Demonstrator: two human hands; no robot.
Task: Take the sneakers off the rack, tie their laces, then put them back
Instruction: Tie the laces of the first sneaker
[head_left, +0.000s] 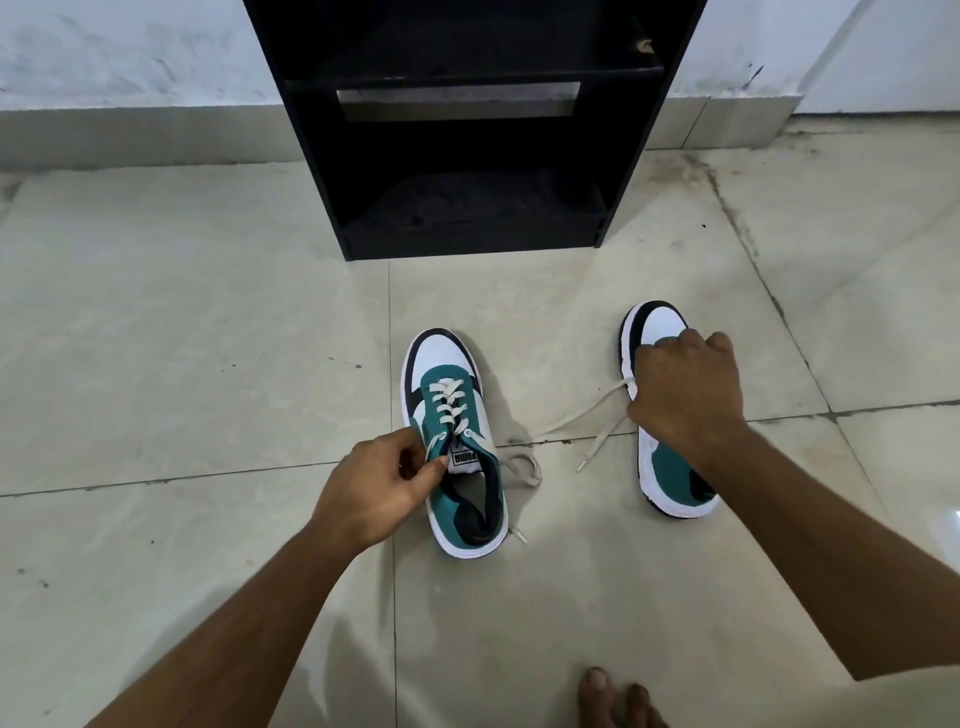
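Two teal, white and black sneakers stand on the tiled floor in front of the black rack (470, 130). The left sneaker (452, 364) points toward the rack, its cream laces (519, 467) loose beside it. My left hand (374, 493) pinches its lace and tongue edge at the top eyelets. The right sneaker (670, 473) lies further right. My right hand (685, 400) rests over its middle, fingers closed on it, hiding the lacing. Its untied laces (597, 421) trail left across the floor.
The rack's two visible shelves are bare and dusty. A white wall with a grey skirting runs behind it. My bare toes (618, 696) show at the bottom edge, right of centre.
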